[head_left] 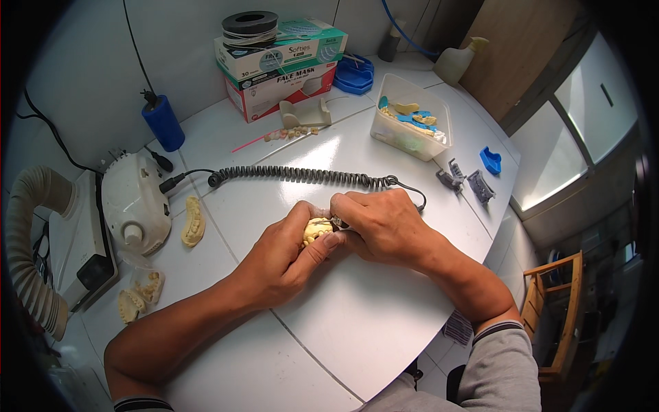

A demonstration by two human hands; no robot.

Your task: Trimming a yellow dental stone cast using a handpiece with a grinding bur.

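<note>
My left hand [278, 257] is closed round a pale yellow dental cast [318, 232], its thumb lying along the near side below the row of teeth. Against the cast's right side, my right hand [384, 226] grips a rotary handpiece [338, 222]. Only a bit of its metal front end shows between the fingers; the working tip cannot be made out. A black coiled cord [295, 174] runs behind the right hand, leading from a white control unit [137, 206] on the left. Both hands meet just above the white table.
Left lie another cast [193, 222], more cast pieces [132, 305] and a ribbed hose [38, 199]. At the back stand mask boxes [285, 65], a blue cylinder [163, 122] and a clear tub [412, 127] of cast pieces. Grey parts [480, 187] and a blue tray [490, 160] sit right.
</note>
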